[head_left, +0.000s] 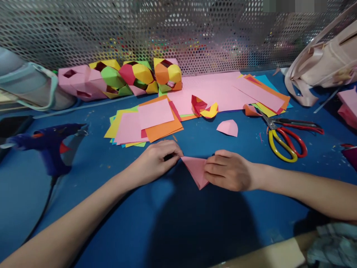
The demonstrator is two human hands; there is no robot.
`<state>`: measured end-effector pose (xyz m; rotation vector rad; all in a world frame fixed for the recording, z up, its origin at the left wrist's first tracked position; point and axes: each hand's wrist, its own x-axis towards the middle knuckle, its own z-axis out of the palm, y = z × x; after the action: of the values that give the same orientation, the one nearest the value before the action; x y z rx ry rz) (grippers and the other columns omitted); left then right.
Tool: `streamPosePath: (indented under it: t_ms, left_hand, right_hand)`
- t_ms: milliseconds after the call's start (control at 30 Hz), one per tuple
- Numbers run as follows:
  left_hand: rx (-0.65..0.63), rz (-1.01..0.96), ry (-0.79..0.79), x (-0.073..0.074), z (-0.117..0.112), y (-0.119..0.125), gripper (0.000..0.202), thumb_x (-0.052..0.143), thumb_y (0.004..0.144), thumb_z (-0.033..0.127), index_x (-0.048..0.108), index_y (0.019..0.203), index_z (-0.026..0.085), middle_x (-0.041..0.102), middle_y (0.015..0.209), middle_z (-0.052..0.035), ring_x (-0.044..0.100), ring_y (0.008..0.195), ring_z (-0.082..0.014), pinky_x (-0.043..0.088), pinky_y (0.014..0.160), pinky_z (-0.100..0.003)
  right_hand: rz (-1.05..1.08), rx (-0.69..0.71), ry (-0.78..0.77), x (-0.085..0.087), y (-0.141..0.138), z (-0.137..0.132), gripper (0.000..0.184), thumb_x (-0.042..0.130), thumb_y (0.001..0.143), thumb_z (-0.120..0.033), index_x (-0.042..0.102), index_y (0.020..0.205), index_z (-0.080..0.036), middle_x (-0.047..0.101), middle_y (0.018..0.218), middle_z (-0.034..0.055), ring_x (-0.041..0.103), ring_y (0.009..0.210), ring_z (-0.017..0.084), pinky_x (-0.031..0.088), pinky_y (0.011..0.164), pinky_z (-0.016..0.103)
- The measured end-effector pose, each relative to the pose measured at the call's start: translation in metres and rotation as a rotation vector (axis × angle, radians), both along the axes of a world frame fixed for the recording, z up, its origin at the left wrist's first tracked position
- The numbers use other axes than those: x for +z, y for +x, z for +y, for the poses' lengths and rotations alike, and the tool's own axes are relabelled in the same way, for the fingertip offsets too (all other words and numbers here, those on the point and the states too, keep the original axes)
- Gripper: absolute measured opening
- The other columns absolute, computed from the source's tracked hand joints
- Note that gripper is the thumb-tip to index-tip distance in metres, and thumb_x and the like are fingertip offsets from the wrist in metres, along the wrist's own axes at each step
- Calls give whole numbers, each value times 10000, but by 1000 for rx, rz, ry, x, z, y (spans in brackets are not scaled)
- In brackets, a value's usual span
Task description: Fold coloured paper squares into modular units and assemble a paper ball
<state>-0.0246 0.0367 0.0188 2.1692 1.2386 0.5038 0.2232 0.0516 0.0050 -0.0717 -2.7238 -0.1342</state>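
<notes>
Gripping a folded piece of pink paper (pixel 195 169) at the clock's centre on a blue bench (pixel 92 163), two bare hands work close together. The left hand (pixel 160 160) pinches a corner from nine o'clock; the right hand (pixel 230 170) has its fingers curled over the three o'clock side, thumb mostly hidden. Scuffs and paper scraps fleck the bench, and a broad shadow falls toward six o'clock. A perforated metal screen (pixel 212 44) backs the bench at twelve, colored specks showing blurred through its holes; a pixelated block masks part of the view at one. Folded-paper shapes (pixel 139 76) line the screen's foot at eleven, past a stack of colored sheets (pixel 156 115) between ten and eleven. A blue glue gun (pixel 52 143) lies just past nine, its cord trailing toward eight. Scissors (pixel 284 137) with one yellow and one red handle rest past two, below a pale bag (pixel 326 56) at two.
</notes>
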Motion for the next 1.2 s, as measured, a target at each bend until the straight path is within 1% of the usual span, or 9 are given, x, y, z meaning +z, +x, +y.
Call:
streamPosePath:
  t_ms: [233,400,567,667,900,1000,1067,1167,1200]
  left_hand:
    - [8,0,1,1,-1,1,220,403,853,211,590,741,180,619,787,-41,572,757,-148,438,700,-246]
    - [-1,1,1,1,0,1,220,404,847,214,593,740,183,616,786,-41,568,762,-152,440,705,-252]
    - [6,5,-3,0,0,1,216,403,843,223,590,742,185,613,782,-42,565,758,-152,443,707,-254]
    - [4,-2,6,0,0,1,212,404,842,213,587,740,186,610,779,-40,563,754,-152,442,703,-254]
    - [11,4,6,0,-1,2,200,404,833,187,581,740,185,608,779,-35,565,746,-150,438,691,-254]
    - [16,6,41,1,-1,1,180,414,827,172,582,762,177,606,790,-38,567,751,-153,444,693,-258]
    - [46,1,101,3,-3,2,168,416,827,159,581,795,171,601,817,-45,568,779,-160,449,714,-269]
    - [114,-1,194,8,-14,10,165,414,828,120,574,837,160,588,822,-51,561,780,-162,455,709,-273]
    - [111,2,202,9,-20,14,163,414,834,111,571,841,155,581,811,-50,557,760,-156,457,684,-266]
  right_hand:
    - [-48,6,-18,2,0,-2,174,466,907,-171,638,924,-163,667,918,55,563,876,162,397,738,310]
    - [-57,1,-27,3,-1,-5,203,447,912,-164,646,873,-167,669,916,54,561,868,158,393,728,305]
    - [-80,-3,-42,3,-1,-7,182,455,904,-151,636,892,-147,658,920,72,557,873,169,380,732,319]
    - [-87,-15,-39,2,-2,-7,195,445,904,-153,639,889,-160,660,924,62,549,873,172,375,739,317]
    - [-105,-16,-82,6,-2,-11,204,456,870,-195,649,844,-136,660,919,77,541,872,188,353,744,335]
    - [-126,-23,-51,7,-1,-15,221,441,880,-176,651,825,-134,663,941,88,538,872,190,339,698,332]
    - [-140,-33,-31,7,-1,-17,229,437,883,-163,654,816,-136,665,951,95,538,863,196,331,669,331]
    - [-161,-52,-38,6,-2,-19,231,437,880,-151,658,817,-134,668,937,99,543,840,200,325,655,331]
    - [-165,-54,-46,6,-2,-19,232,435,878,-147,659,819,-133,668,927,98,545,829,199,324,656,331]
